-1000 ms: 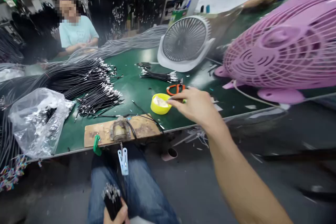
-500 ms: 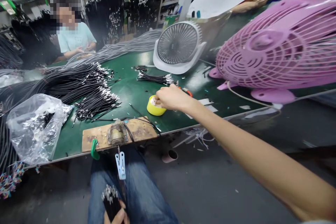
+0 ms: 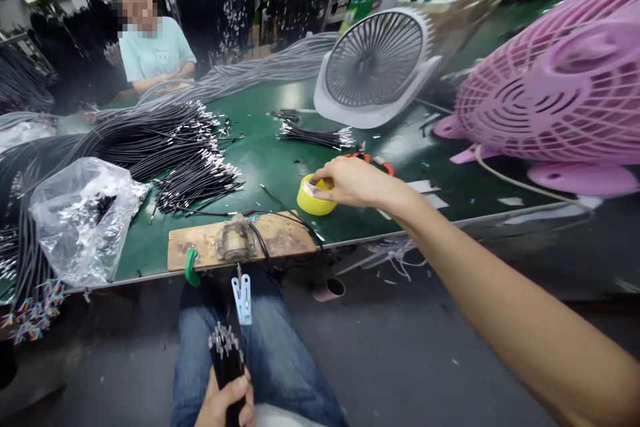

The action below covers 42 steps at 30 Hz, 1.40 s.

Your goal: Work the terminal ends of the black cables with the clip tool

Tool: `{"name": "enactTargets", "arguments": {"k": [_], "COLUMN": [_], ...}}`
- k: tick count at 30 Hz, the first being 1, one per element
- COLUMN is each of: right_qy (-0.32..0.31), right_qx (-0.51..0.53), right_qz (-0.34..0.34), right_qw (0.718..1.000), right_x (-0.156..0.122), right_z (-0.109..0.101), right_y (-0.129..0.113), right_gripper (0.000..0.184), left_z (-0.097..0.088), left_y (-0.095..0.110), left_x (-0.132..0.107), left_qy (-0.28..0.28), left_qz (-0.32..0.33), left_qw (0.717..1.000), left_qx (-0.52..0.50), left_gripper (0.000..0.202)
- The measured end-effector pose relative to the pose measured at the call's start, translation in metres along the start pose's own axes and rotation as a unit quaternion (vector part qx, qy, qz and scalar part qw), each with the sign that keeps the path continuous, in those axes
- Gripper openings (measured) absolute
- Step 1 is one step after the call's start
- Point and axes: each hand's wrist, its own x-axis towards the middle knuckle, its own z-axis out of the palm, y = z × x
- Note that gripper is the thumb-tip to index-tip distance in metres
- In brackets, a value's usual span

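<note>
My right hand [image 3: 353, 183] reaches over the green table [image 3: 270, 160] and its fingers curl onto the top of a yellow tape roll [image 3: 311, 201], pinching at its inner edge. Orange-handled scissors [image 3: 373, 160] lie just behind that hand. Low over my lap, my left hand [image 3: 225, 403] is closed round an upright bundle of black wires [image 3: 227, 353] with metal tips. A wooden board [image 3: 240, 243] with a small metal fixture is clamped at the table's near edge, between the two hands.
Large piles of black wires [image 3: 165, 147] and a clear plastic bag [image 3: 83, 220] fill the table's left. A white fan [image 3: 375, 67] and a pink fan [image 3: 555, 100] stand at the right. A person in a light blue shirt [image 3: 155, 57] works at the far side.
My right hand moved from beside the tape roll onto its top and settled there. My left hand rose a little with the wire bundle. The view shifted slightly.
</note>
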Motion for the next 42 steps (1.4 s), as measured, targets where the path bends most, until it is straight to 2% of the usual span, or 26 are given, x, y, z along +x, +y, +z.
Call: {"name": "enactTargets", "arguments": {"k": [2,7,10,14,16,18,20,21,23,25,27,31,34,37,40,42], "right_qy": [0.004,0.025,0.021,0.004,0.022,0.098,0.226,0.290,0.338,0.293,0.242,0.158,0.082,0.045,0.049,0.100], "right_qx": [-0.006,0.035,0.071,0.100,0.128,0.187,0.265,0.299,0.374,0.456,0.509,0.583,0.628,0.661,0.677,0.659], "right_qz": [-0.005,0.029,0.029,-0.009,-0.006,0.033,0.070,0.065,0.003,-0.070,-0.109,-0.086,-0.082,-0.065,-0.085,-0.083], "right_qw": [1.000,0.999,0.997,0.995,0.991,0.977,0.935,0.907,0.864,0.837,0.818,0.792,0.769,0.746,0.729,0.741], "right_x": [0.003,-0.001,-0.008,-0.014,-0.020,-0.032,-0.051,-0.064,-0.092,-0.119,-0.139,-0.151,-0.146,-0.141,-0.140,-0.143], "right_z": [0.005,0.003,-0.002,-0.009,-0.011,-0.012,-0.011,-0.010,-0.003,0.010,0.027,0.064,0.079,0.084,0.084,0.085], "right_y": [0.000,-0.007,-0.011,-0.008,-0.006,-0.009,-0.021,-0.031,-0.058,-0.092,-0.126,-0.174,-0.186,-0.183,-0.179,-0.181], "right_gripper": [0.026,0.022,0.024,0.020,0.019,0.015,0.007,0.005,0.011,0.013,0.013,0.013,0.013,0.020,0.021,0.023], "left_z": [0.006,0.023,0.027,0.027,0.028,0.030,0.033,0.033,0.033,0.031,0.029,0.031,0.039,0.043,0.043,0.043], "left_y": [0.008,0.024,0.029,0.036,0.040,0.042,0.043,0.042,0.037,0.031,0.026,0.029,0.040,0.049,0.052,0.053], "left_x": [0.003,0.006,0.003,0.002,0.001,-0.001,-0.002,-0.002,-0.001,0.002,0.004,-0.002,-0.012,-0.016,-0.015,-0.014], "left_qy": [-0.012,-0.010,-0.003,-0.012,-0.023,-0.034,-0.038,-0.037,-0.029,-0.013,0.006,0.059,0.088,0.107,0.121,0.123], "left_qz": [0.029,0.113,0.138,0.162,0.170,0.173,0.166,0.159,0.139,0.116,0.101,0.103,0.115,0.118,0.116,0.115], "left_qw": [0.999,0.993,0.990,0.986,0.984,0.982,0.983,0.984,0.987,0.991,0.993,0.993,0.988,0.984,0.982,0.981], "left_qx": [-0.008,-0.032,-0.030,-0.046,-0.055,-0.063,-0.069,-0.071,-0.072,-0.070,-0.066,0.002,0.054,0.079,0.091,0.092], "left_gripper": [0.023,0.033,0.028,0.028,0.031,0.034,0.035,0.035,0.035,0.031,0.031,0.035,0.030,0.029,0.026,0.025]}}
